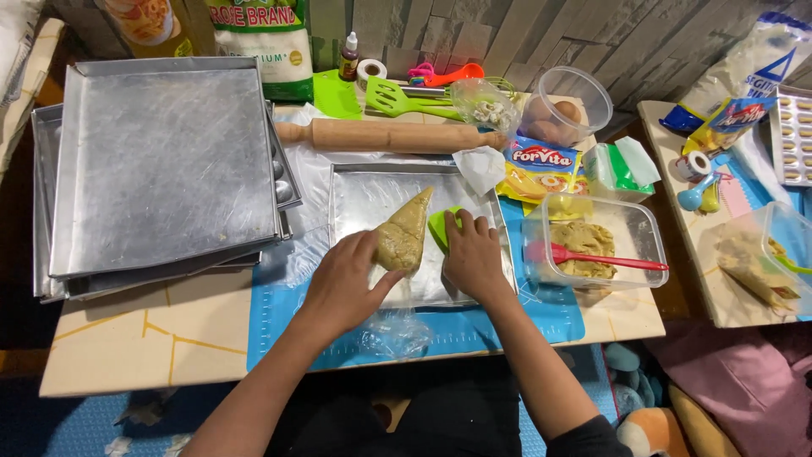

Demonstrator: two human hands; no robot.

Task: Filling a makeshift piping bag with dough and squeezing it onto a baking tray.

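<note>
A clear piping bag filled with tan dough [404, 233] lies on a square metal baking tray [364, 190], its tip pointing away from me. My left hand [345, 283] cups the wide near end of the bag from the left. Beside the bag on its right, my right hand [472, 254] presses a green plastic scraper [441, 227] down. The bag's loose plastic tail [397, 326] trails toward me over the blue mat [279, 330].
Stacked metal trays [161, 161] fill the left. Behind the tray lie a rolling pin [389, 135], green spatula [406, 103], bowl of eggs [568, 106] and flour bag [266, 38]. A clear tub of dough with a red spatula [592, 250] stands right. A side table [702, 245] holds more items.
</note>
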